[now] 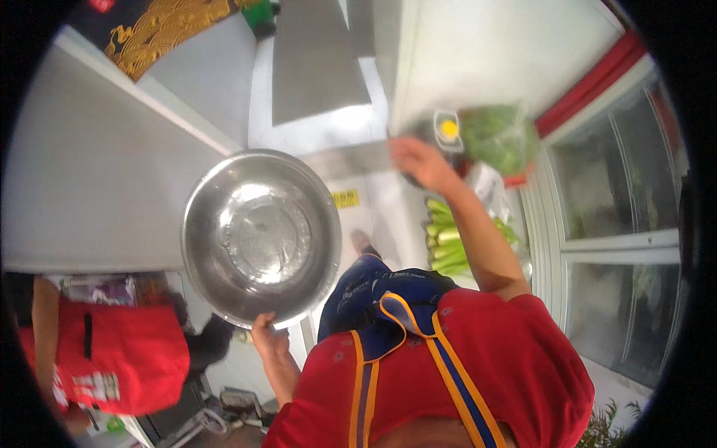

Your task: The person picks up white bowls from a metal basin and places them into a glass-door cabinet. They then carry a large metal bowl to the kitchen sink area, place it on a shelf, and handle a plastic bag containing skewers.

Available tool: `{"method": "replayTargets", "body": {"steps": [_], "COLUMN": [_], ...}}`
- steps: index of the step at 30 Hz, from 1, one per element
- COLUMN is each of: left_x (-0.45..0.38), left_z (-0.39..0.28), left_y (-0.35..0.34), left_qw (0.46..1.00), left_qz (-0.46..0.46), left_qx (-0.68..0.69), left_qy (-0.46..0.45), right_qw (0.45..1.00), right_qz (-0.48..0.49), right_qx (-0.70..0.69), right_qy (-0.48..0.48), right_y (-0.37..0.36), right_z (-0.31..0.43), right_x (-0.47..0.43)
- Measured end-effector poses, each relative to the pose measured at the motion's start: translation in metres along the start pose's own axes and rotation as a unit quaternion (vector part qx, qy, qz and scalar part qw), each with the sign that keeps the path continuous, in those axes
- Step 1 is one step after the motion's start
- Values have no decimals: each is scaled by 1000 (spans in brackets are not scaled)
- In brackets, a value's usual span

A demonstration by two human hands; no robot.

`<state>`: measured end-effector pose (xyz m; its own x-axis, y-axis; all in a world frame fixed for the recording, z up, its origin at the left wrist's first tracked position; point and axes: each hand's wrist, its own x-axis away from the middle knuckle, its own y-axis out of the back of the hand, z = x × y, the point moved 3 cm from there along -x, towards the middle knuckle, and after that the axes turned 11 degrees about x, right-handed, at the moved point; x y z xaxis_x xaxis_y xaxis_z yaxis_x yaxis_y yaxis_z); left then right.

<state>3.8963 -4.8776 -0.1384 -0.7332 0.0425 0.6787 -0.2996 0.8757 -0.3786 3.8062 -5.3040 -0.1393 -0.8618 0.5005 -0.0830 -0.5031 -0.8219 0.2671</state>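
My left hand (270, 335) grips the near rim of a large stainless steel basin (263, 238), which is held out to the left over the floor. The inside of the basin is shiny and looks wet or holds a little clear liquid; which of these I cannot tell. My right hand (419, 162), blurred, is raised with nothing seen in it. It is beside a dark container or bag with a yellow spot (448, 130). Right of it is a clear plastic bag of green leafy vegetables (498, 137). Long green vegetable stalks (448, 238) lie below, partly behind my right forearm.
A person in a red apron (123, 358) is at the lower left, near a wheeled metal frame (210, 420). White panels stand at the left. Glass-fronted doors (622, 302) line the right. A grey mat (316, 61) lies ahead, past a step with a yellow label (345, 198).
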Motion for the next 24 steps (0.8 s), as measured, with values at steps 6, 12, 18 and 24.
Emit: {"method": "replayTargets", "body": {"steps": [6, 12, 18, 24], "left_x": [-63, -146, -206, -243], "left_z": [-17, -12, -4, 15], "left_y": [-118, -273, -444, -623], "left_qw": [995, 991, 991, 985], "left_qz": [39, 68, 65, 35], "left_qx": [-83, -86, -74, -56], "left_qy": [49, 72, 91, 158], "right_qw": [995, 968, 914, 895], "right_qz": [34, -4, -333, -434], "right_qx": [-84, -12, -48, -82], "right_qy": [-32, 252, 228, 65], "right_y": [25, 85, 285, 400], "right_z": [78, 131, 140, 81], "right_x": [-93, -242, -452, -574]}}
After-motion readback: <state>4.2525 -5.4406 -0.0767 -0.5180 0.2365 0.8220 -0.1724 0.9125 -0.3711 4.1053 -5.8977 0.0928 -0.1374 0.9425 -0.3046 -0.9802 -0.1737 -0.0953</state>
